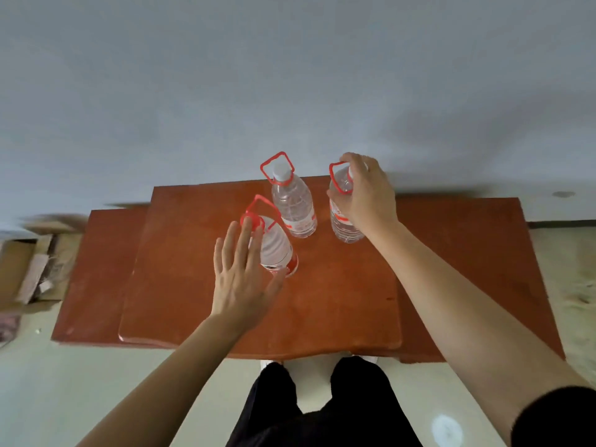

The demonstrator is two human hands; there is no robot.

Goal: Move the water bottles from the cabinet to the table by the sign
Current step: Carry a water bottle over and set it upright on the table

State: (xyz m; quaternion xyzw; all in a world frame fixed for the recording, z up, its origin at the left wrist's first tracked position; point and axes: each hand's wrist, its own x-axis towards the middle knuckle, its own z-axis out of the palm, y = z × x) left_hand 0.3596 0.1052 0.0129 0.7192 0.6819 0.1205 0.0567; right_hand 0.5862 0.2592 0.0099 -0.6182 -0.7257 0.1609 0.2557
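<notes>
Three clear water bottles with red carry handles stand upright on a reddish-brown wooden cabinet top (338, 301). The nearest bottle (279, 250) has a red cap; my left hand (242, 279) hovers flat just in front of it, fingers spread, fingertips at the cap. The middle bottle (295, 204), white-capped, stands free behind it. My right hand (366, 191) is curled over the neck and top of the right bottle (343, 227), hiding its cap, with its red handle showing beside my fingers.
A plain grey wall rises right behind the cabinet. Cardboard boxes (22, 269) lie on the floor to the left. Pale floor runs along the right side. My legs in dark trousers (322, 408) stand against the cabinet's front edge.
</notes>
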